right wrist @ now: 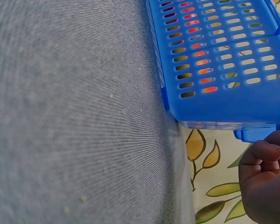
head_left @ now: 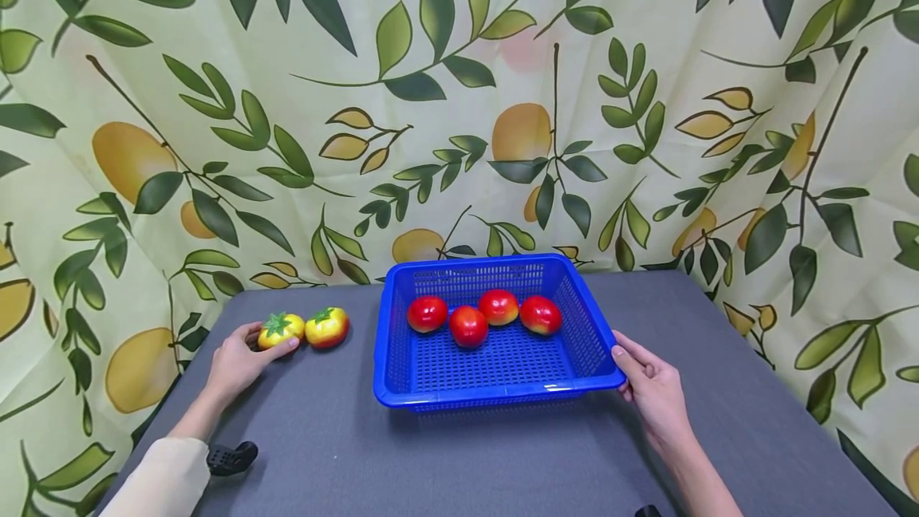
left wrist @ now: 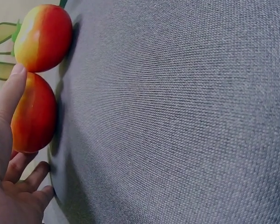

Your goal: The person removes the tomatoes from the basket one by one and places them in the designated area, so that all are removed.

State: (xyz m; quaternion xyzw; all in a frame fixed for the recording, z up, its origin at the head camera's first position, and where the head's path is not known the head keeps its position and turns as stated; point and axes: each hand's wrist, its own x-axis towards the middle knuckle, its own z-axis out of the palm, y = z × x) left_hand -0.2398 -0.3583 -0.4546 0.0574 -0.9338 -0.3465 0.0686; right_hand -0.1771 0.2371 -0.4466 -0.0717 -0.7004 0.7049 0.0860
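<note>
Curtain behind basket, 4 tomatoes inside, 2 fruits at left grip

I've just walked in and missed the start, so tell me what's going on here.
A person's left hand has its thumb and fingers around a yellow-and-red fruit on the gray table, with a second such fruit right beside it. The right hand holds the right edge of a blue basket. Four red fruits lie inside the basket.
</note>
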